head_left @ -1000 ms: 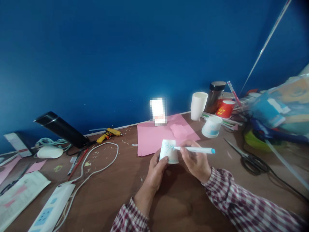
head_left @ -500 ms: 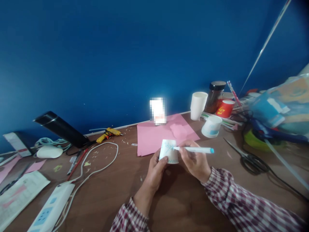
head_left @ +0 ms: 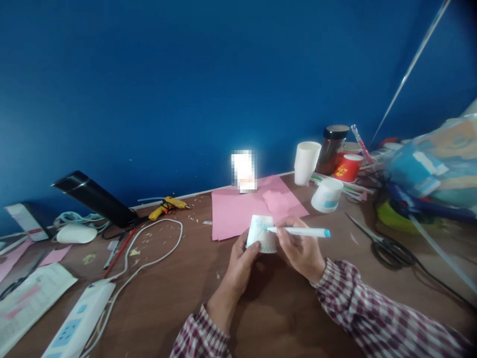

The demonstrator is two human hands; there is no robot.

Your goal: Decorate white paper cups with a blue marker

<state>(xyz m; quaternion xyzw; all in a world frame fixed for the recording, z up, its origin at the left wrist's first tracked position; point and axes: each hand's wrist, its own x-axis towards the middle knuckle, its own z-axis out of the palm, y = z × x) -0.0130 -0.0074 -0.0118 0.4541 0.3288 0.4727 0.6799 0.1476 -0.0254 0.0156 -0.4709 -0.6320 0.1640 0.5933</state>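
right hand (head_left: 300, 247) holds marker (head_left: 308, 231); yellow lettering (head_left: 342, 171) unclear

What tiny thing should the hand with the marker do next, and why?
Maybe the right hand should add one short stroke. The marker has its tip at the side of the paper cup, right by the blue lines, with white space around them, and the left hand is gripping the cup.

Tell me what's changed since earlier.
Very little: the marker has edged slightly leftward across the white cup. Nothing was picked up or let go: the left hand still holds the cup, the right hand the marker. Pink paper and red cup stayed put.
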